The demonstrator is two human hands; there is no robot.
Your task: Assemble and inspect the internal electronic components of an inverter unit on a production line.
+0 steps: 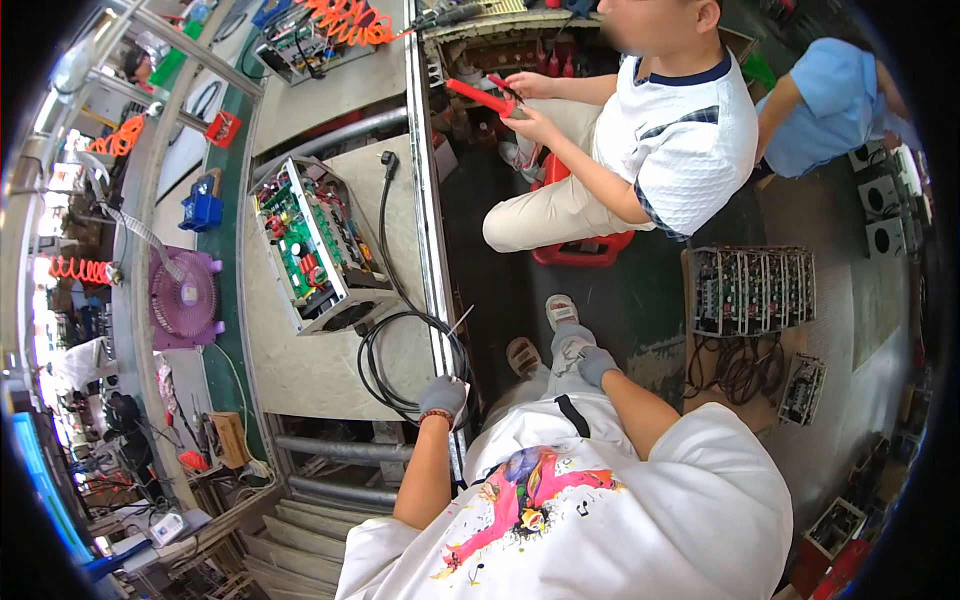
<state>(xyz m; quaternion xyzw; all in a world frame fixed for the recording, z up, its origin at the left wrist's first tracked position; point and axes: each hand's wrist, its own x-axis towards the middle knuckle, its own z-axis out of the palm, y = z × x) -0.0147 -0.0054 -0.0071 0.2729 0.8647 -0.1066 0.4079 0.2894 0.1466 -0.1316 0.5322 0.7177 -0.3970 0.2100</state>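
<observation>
My left hand (443,396), in a grey glove, is at the metal edge of the workbench, closed on the coiled black power cable (372,372). A small white piece shows beside its fingers. From the coil the cable runs up along the bench to a black plug (388,160). Left of the cable stands an open metal-framed power unit (312,250) with green circuit boards and a dark fan on its near end. My right hand (597,366), also gloved in grey, lies on my knee with its fingers extended and nothing visible in it.
A co-worker (690,120) sits ahead on a red stool (575,250), holding a red-handled tool (480,97). Several circuit-board units (755,290) and coiled black cables (735,370) are on the floor at right. A purple fan (185,298) and blue bins (202,205) stand beyond the bench.
</observation>
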